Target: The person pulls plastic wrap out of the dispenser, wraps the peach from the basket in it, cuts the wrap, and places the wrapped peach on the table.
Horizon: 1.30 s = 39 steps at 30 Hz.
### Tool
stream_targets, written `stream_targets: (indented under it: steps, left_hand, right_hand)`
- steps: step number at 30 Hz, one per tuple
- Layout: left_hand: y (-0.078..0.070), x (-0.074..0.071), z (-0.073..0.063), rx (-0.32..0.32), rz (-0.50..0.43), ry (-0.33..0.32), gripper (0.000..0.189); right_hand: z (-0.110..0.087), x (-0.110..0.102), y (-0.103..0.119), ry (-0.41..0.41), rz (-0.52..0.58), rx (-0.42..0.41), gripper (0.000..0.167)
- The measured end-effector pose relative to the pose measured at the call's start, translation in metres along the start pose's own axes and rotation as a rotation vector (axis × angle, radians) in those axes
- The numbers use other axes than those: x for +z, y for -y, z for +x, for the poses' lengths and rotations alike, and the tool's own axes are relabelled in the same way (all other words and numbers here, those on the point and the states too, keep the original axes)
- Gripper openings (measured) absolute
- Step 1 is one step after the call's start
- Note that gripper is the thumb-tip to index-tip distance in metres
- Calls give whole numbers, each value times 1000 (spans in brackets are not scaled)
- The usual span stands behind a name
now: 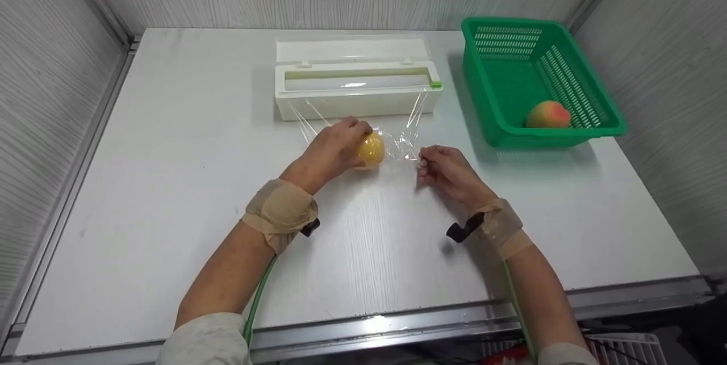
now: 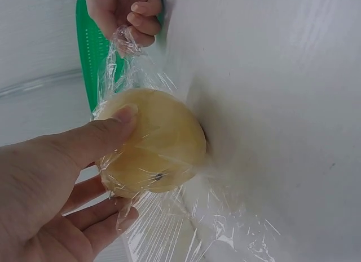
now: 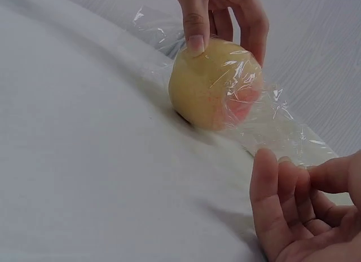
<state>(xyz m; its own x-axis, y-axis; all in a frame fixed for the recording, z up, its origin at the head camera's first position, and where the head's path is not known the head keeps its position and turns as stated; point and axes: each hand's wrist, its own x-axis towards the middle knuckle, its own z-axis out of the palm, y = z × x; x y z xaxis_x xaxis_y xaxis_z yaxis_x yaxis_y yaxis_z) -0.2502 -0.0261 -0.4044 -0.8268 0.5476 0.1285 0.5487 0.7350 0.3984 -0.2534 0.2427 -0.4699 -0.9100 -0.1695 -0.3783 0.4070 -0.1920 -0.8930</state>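
My left hand (image 1: 334,146) grips a yellow peach (image 1: 372,151) low over the white table, thumb on one side and fingers on the other. Clear plastic wrap (image 2: 163,228) covers part of the fruit, and a red blush shows through it in the right wrist view. To the right, the thumb and fingers of my right hand (image 1: 448,172) pinch a bunched edge of the film. The wrap stretches back from the peach to a white dispenser box (image 1: 358,105), whose lid stands open with the roll inside.
A green plastic basket (image 1: 497,137) stands at the back right, with another peach (image 1: 548,115) inside near its front wall. A small green slider (image 1: 435,84) sits at the dispenser's right end. Pale wood-grain panels enclose the table (image 1: 142,183) at the back and sides.
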Motion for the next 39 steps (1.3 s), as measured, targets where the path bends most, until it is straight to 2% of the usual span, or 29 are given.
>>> stream_targets:
  steps: [11, 16, 19, 22, 28, 30, 34, 39]
  left_hand:
    - [1, -3, 0, 11, 19, 8, 56]
    - [1, -3, 2, 3, 18, 12, 54]
    - [1, -2, 4, 1, 14, 17, 54]
    - [1, -2, 4, -2, 7, 19, 54]
    - [0, -5, 3, -23, 15, 28, 55]
    - [0, -5, 4, -29, 23, 32, 55]
    - [-1, -4, 4, -25, 30, 30, 54]
    - [-2, -3, 4, -15, 25, 26, 54]
  right_hand:
    - [-5, -8, 10, -156, -26, -29, 8]
    - [-5, -11, 8, -168, -68, -68, 10]
    - [-6, -11, 3, -141, -100, -95, 17]
    - [-10, -12, 0, -69, -117, -78, 26]
    - [-13, -4, -1, 168, -215, 94, 33]
    - [-10, 1, 0, 218, -222, 141, 36]
    - [-2, 8, 1, 203, -177, 181, 31]
    - [0, 6, 1, 138, -157, 151, 22]
